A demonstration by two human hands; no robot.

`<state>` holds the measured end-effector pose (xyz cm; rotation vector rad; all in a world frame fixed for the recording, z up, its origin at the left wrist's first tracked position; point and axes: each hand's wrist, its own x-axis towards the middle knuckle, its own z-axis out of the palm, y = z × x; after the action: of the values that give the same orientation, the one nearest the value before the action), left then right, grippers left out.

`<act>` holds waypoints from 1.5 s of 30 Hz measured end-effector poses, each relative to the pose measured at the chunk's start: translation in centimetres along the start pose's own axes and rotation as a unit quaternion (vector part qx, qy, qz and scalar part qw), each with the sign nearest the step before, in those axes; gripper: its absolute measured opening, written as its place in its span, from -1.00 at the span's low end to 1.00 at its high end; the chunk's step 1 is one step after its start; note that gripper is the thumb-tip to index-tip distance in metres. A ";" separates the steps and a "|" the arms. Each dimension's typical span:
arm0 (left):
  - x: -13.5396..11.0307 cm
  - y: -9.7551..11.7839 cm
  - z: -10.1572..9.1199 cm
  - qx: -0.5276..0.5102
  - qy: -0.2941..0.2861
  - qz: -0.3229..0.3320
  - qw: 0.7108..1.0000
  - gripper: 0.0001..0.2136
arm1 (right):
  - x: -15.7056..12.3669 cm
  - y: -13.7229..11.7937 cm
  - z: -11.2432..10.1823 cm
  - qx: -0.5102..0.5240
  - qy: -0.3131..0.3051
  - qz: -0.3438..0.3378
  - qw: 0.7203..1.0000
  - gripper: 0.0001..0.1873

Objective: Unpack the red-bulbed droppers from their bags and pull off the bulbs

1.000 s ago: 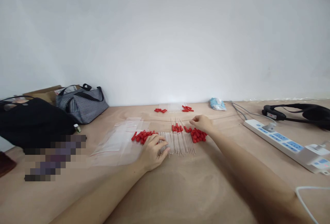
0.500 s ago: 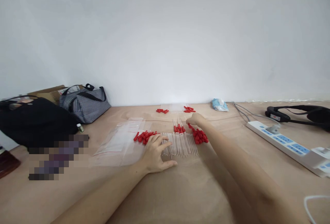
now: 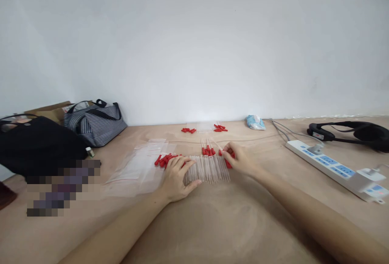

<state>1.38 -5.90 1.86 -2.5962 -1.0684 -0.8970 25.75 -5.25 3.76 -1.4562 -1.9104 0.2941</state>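
Note:
A row of clear glass dropper tubes (image 3: 209,169) lies side by side in the middle of the table. My left hand (image 3: 176,179) rests at the row's left end with fingers and thumb apart, holding nothing visible. It partly covers a pile of red rubber bulbs (image 3: 162,160). My right hand (image 3: 240,159) is closed in a pinch on a dropper (image 3: 220,151) with a red bulb, its thin tube pointing away from me. A second pile of red bulbs (image 3: 227,164) shows partly under that hand. Just beyond the row lie several droppers with red bulbs (image 3: 208,150).
Clear plastic bags (image 3: 136,162) lie left of the bulbs. More red-bulbed droppers (image 3: 220,127) are near the wall beside a blue-white packet (image 3: 255,122). A power strip (image 3: 328,164) and black headset (image 3: 349,132) sit right; a striped bag (image 3: 97,124) and black bag (image 3: 39,146) left.
My right hand has drawn back toward me and turned, and a red-bulbed dropper now shows at its fingertips. My left hand stays at the row. The whole view has shifted slightly.

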 end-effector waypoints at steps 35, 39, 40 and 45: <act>0.0 2.0 0.4 -0.023 0.060 0.135 0.989 -0.80 | -4.9 -0.8 3.5 -0.118 0.081 -0.314 0.939 -0.82; 0.0 2.2 0.4 -0.012 0.058 0.143 0.988 -0.79 | -5.0 -0.7 3.5 -0.118 0.077 -0.320 0.937 -0.83; 0.0 2.2 0.4 -0.005 0.059 0.146 0.988 -0.79 | -5.0 -0.7 3.6 -0.115 0.077 -0.319 0.937 -0.83; -0.4 1.8 0.5 0.021 0.064 0.149 0.987 -0.79 | -5.2 -0.5 3.4 -0.104 0.087 -0.316 0.939 -0.82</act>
<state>2.64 -7.22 1.34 -2.5325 -0.6367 -0.9382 23.76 -9.39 -0.40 -0.8756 -2.1845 -0.3332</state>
